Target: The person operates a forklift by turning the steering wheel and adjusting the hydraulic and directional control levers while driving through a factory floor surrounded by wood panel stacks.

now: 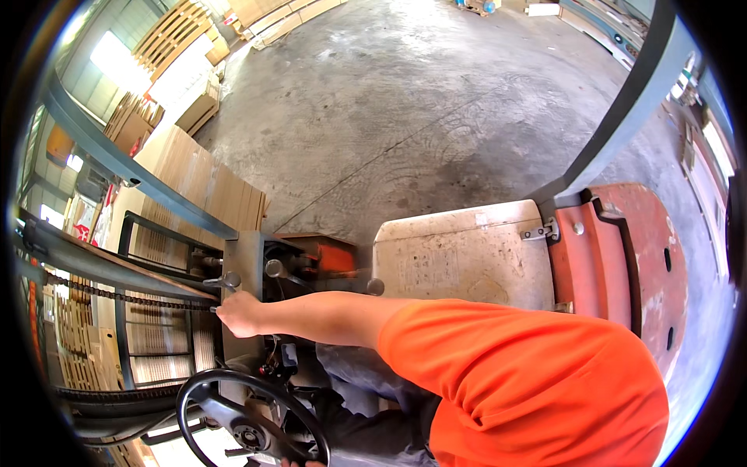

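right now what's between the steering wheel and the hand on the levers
Head view: dark dashboard with loose wires lies between the steering wheel and the right hand.

Sleeve point(537, 381): bright orange, plain. Steering wheel point(204, 387): black. Lever knobs point(231, 279): dark grey. Engine cover point(467, 253): off-white, stained and scuffed. Forklift body panel point(622, 257): faded red, worn to pale patches, black trim. Mast chain point(117, 296): black. Overhead guard posts point(638, 93): grey-blue. Cardboard stacks point(202, 183): tan, ribbed edges. Floor point(405, 101): grey concrete, dark tyre swirls.
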Action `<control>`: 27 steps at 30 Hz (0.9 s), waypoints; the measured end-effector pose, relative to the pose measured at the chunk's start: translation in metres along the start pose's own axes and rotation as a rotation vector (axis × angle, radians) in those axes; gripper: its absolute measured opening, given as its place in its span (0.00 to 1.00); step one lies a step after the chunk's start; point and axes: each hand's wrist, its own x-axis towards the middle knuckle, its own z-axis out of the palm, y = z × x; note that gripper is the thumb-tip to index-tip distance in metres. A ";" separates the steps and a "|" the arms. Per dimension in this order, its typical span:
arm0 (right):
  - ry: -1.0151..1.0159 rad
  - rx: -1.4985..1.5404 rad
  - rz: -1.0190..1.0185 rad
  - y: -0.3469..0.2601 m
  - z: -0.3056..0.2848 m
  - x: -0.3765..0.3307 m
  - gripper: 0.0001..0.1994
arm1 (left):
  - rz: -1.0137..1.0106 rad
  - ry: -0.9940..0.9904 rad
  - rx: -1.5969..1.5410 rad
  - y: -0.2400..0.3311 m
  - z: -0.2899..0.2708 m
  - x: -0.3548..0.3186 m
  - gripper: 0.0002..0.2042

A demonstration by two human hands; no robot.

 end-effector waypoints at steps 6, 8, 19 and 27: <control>0.027 -0.009 -0.010 0.034 -0.092 -0.125 0.06 | 0.296 -0.199 0.080 0.156 0.037 -0.050 0.14; 0.031 -0.020 0.018 0.041 -0.128 -0.178 0.07 | 0.445 -0.215 0.059 0.206 0.034 -0.057 0.12; -0.089 -0.129 -0.034 -0.004 -0.349 -0.466 0.11 | 0.431 -0.031 0.152 0.437 -0.082 -0.121 0.13; -0.081 -0.080 0.031 -0.042 -0.479 -0.658 0.14 | 0.192 0.053 0.276 0.542 -0.235 -0.189 0.12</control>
